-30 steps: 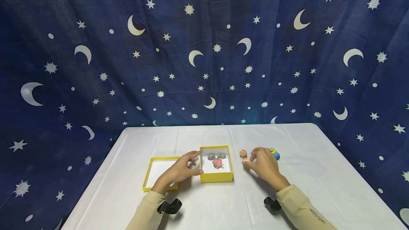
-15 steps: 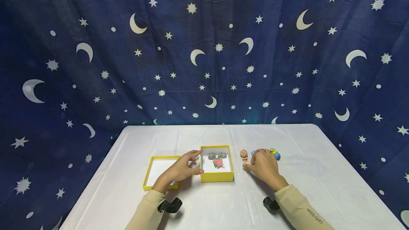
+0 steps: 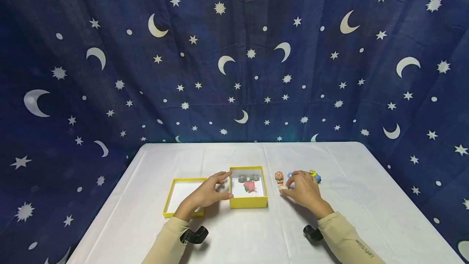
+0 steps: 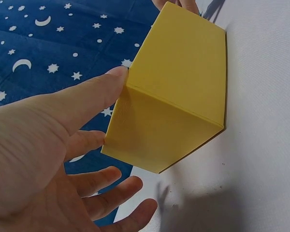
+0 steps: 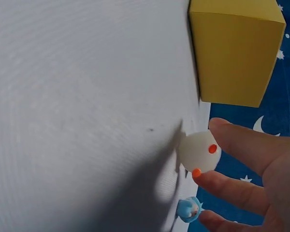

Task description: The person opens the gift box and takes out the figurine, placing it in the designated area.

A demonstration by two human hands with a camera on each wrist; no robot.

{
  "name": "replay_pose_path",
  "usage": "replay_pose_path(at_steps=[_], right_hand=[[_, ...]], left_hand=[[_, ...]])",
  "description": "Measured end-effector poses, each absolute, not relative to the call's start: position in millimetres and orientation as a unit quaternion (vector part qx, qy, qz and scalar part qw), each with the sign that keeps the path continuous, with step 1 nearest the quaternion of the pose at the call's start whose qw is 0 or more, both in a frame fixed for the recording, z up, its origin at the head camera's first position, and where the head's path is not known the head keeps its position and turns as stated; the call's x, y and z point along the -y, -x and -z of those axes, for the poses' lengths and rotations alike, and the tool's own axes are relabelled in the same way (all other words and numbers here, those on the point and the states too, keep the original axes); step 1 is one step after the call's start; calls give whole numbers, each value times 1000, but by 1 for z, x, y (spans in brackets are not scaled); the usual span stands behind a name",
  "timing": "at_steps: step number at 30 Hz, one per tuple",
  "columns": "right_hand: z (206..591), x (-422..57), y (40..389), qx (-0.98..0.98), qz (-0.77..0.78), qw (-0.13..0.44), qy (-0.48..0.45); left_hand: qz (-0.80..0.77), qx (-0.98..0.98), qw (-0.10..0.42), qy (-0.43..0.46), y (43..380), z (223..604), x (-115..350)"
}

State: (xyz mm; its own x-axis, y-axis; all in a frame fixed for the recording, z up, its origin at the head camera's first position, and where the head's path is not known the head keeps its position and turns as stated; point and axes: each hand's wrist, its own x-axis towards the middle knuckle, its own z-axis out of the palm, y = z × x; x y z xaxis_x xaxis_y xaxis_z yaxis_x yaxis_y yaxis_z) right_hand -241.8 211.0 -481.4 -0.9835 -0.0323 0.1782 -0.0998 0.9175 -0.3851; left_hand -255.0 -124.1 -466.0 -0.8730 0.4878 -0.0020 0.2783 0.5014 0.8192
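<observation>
An open yellow box (image 3: 248, 203) with a white inside stands mid-table. In it lie a pink star-shaped figure (image 3: 250, 186) with green on it and two small grey figures (image 3: 249, 179). My left hand (image 3: 207, 194) rests its thumb and forefinger at the box's left rim, the other fingers spread loosely. To the right of the box my right hand (image 3: 304, 190) pinches the white base (image 5: 197, 152) of a lion figurine (image 3: 279, 176) between thumb and forefinger. A light blue figurine (image 5: 187, 209) sits at another fingertip of this hand, largely hidden by it in the head view.
Left of the box lies its shallow yellow-rimmed lid (image 3: 179, 194), partly behind the left hand. Beyond the right hand is a yellow and blue minion figure (image 3: 315, 177). A white cloth covers the table (image 3: 242, 239); a dark blue curtain (image 3: 205, 76) with moons and stars hangs behind.
More of the lion figurine's striped body and white base shows now beside my right thumb, where mostly its head showed before. My left hand and the box keep their places.
</observation>
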Motion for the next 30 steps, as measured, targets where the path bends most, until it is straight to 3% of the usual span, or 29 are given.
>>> replay_pose_path(at_steps=[30], right_hand=[[479, -217, 241, 970, -222, 90, -51]], left_hand=[[-448, -857, 115, -228, 254, 466, 125]])
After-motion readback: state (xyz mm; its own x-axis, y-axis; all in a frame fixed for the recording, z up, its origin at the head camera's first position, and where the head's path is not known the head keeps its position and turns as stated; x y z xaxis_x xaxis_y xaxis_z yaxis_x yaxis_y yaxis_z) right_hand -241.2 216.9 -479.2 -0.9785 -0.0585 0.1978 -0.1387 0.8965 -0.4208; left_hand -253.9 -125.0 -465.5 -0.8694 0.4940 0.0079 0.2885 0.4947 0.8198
